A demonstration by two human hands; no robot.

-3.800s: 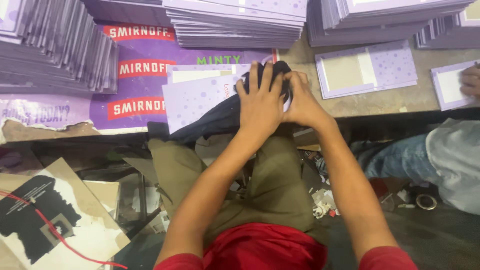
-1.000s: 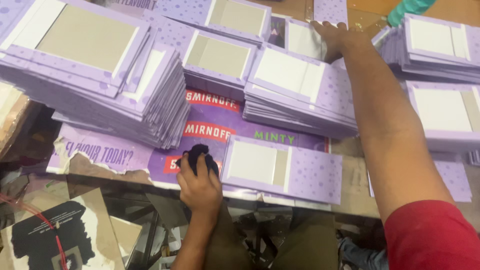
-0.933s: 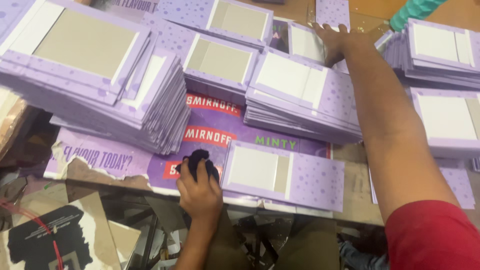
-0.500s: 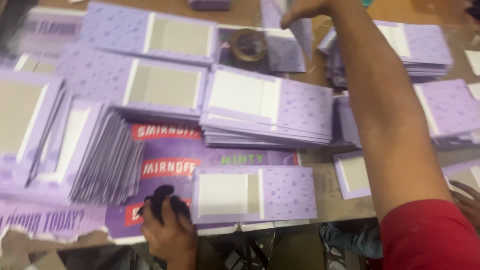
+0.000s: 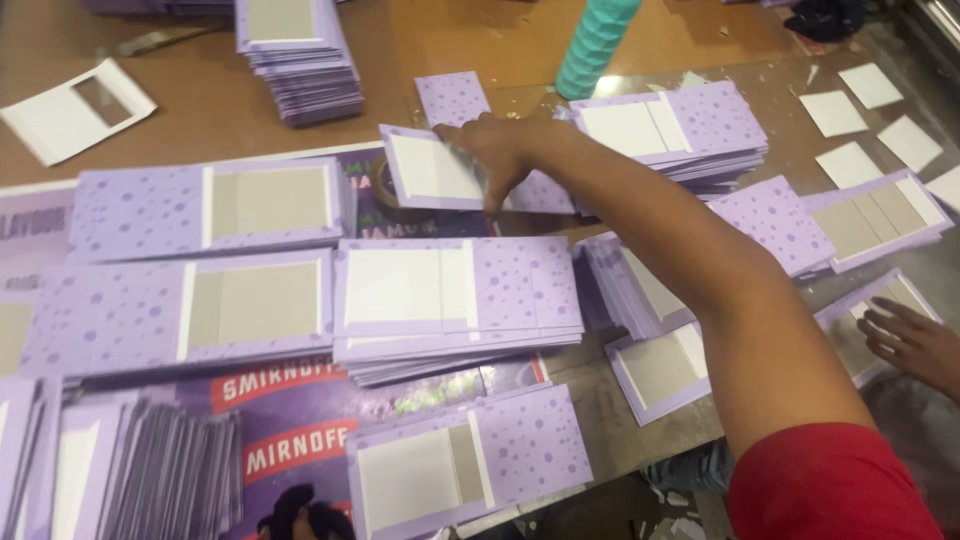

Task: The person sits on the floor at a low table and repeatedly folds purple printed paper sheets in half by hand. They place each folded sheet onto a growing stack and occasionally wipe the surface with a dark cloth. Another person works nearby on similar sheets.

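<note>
Packaging workshop: stacked lilac card sleeves [image 5: 455, 300]

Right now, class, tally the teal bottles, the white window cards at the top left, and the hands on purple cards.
Teal bottle: 1
White window card: 1
Hands on purple cards: 2, the right hand gripping a purple card, and another person's hand
Total: 4

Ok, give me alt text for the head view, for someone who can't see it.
The person's right hand grips a purple dotted card over a table crowded with stacks of similar cards. Their left hand holds a dark object at the bottom edge.
</note>
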